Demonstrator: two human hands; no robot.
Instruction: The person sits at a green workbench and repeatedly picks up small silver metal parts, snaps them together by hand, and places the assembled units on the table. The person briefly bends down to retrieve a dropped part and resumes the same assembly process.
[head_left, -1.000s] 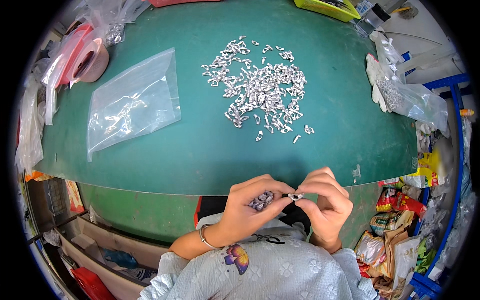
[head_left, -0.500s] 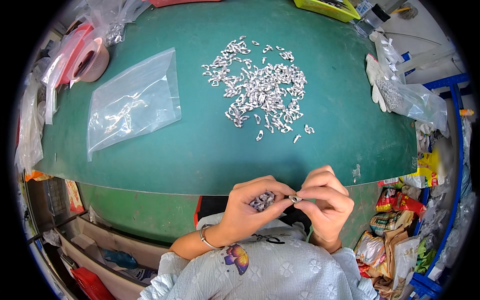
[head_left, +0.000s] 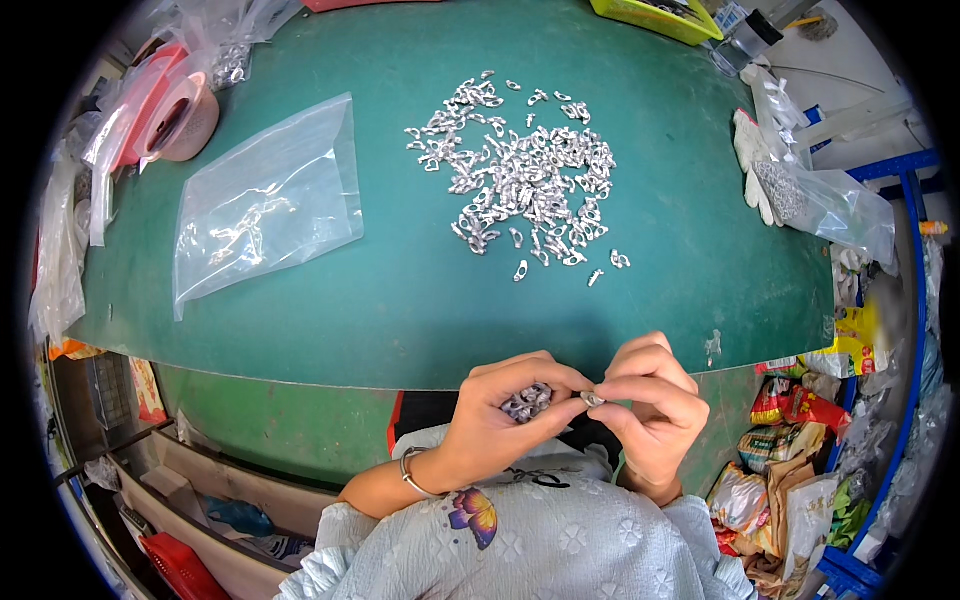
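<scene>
Pinches small silver metal piece (head_left: 592,399) in right hand (head_left: 655,405). Cups small grey metal pieces (head_left: 526,403) in half-curled left hand (head_left: 484,415) at nine o'clock.

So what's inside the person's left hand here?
The left hand cups a cluster of small grey metal parts; any deeper ones are covered by those above, so their number cannot be told.

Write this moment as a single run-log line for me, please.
left hand: cupping metal parts | right hand: pinching single metal piece beside left hand | green table: scattered metal pile, transparent bag
</scene>
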